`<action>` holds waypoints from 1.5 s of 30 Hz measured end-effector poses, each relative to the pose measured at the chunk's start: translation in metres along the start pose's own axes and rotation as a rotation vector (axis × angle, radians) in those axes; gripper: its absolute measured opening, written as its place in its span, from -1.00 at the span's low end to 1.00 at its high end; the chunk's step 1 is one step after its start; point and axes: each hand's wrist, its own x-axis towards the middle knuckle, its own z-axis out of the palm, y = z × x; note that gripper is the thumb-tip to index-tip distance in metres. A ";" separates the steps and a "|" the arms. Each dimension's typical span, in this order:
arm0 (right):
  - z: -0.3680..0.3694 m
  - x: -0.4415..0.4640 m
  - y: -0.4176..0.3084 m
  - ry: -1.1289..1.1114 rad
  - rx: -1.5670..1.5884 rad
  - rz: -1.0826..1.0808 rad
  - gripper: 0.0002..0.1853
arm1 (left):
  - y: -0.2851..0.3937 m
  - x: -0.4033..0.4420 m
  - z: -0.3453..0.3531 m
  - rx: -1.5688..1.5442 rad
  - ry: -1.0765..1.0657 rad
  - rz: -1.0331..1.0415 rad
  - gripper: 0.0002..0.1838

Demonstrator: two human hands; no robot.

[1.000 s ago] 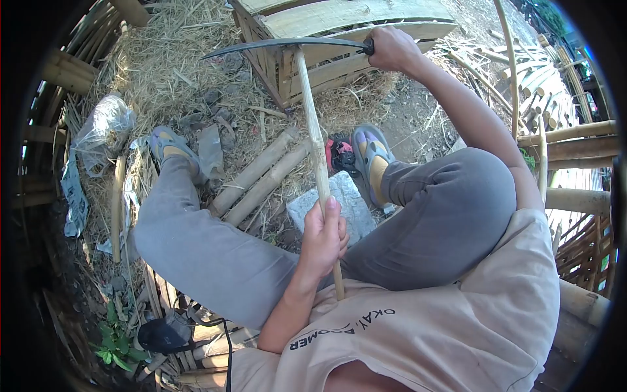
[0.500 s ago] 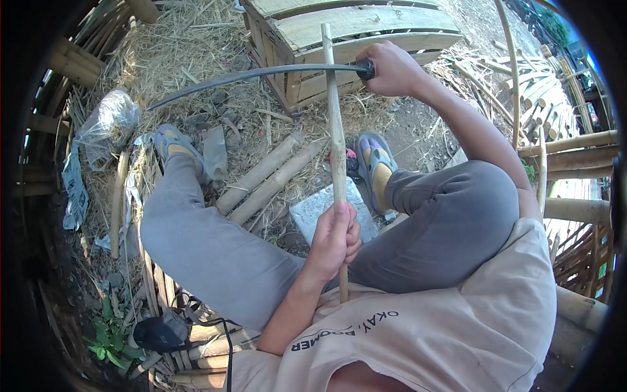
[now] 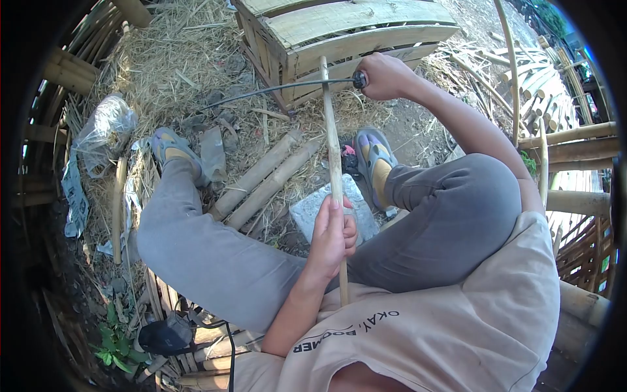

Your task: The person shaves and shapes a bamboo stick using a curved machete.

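Observation:
A long pale wooden stick [image 3: 333, 144] stands out from my lap, its lower end against my shirt. My left hand [image 3: 333, 234] is wrapped round its lower half, thumb along the wood. Farther out, my right hand [image 3: 385, 77] grips the dark handle of a long curved blade [image 3: 281, 86]. That blade points left and crosses the stick near its far end, appearing edge-on and thin. Whether the two touch, I cannot tell.
A slatted wooden crate [image 3: 353, 25] stands beyond the blade. Two bamboo pieces [image 3: 271, 175] and a whitish block [image 3: 304, 212] lie between my feet. A plastic bag [image 3: 108, 130] is at the left, a black object [image 3: 166, 334] at lower left, cut bamboo [image 3: 542, 95] at the right.
The blade first moved along the stick toward me, then a little further, and has turned from its flat side to a thin edge. The stick's far end has dropped lower in view since half a second ago.

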 end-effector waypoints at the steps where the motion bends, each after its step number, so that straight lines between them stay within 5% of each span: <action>1: -0.001 -0.002 0.002 0.009 0.014 -0.005 -0.79 | 0.000 0.001 -0.001 0.012 -0.004 -0.003 -0.68; 11: -0.018 -0.014 0.000 0.128 0.214 -0.079 -0.79 | 0.009 -0.009 0.000 0.002 -0.044 0.057 -0.70; 17: -0.012 -0.006 -0.008 0.095 0.165 -0.021 -0.77 | 0.004 0.001 0.004 0.008 0.173 0.048 -0.70; 20: -0.010 -0.001 -0.012 0.077 0.086 0.005 -0.74 | 0.010 -0.004 -0.006 -0.048 0.029 -0.003 -0.70; 45: -0.006 0.029 0.033 0.266 0.005 0.074 -0.75 | 0.012 -0.007 0.000 -0.073 0.044 -0.025 -0.68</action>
